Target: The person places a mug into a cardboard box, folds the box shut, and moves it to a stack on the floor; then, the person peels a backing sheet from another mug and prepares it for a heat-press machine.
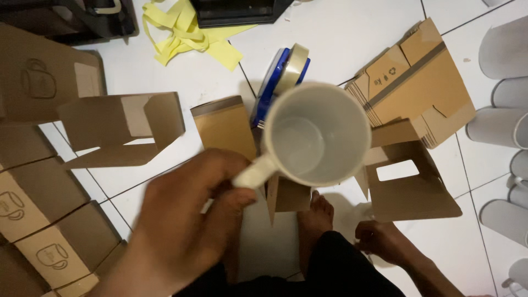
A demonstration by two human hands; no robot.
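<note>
- Gripping the white mug (pixel 317 135) by its handle, the left hand (pixel 187 220) holds it up above the floor (pixel 341 33).
- Right hand (pixel 385 242) rests low by the open cardboard box (pixel 410 181), fingers loosely curled, empty.

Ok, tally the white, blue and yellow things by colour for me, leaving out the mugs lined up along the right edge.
White ceramic mug, held by its handle in the left hand: 1
Blue tape dispenser with a pale tape roll: 1
Yellow bundle of strips: 1
Total: 3
</note>
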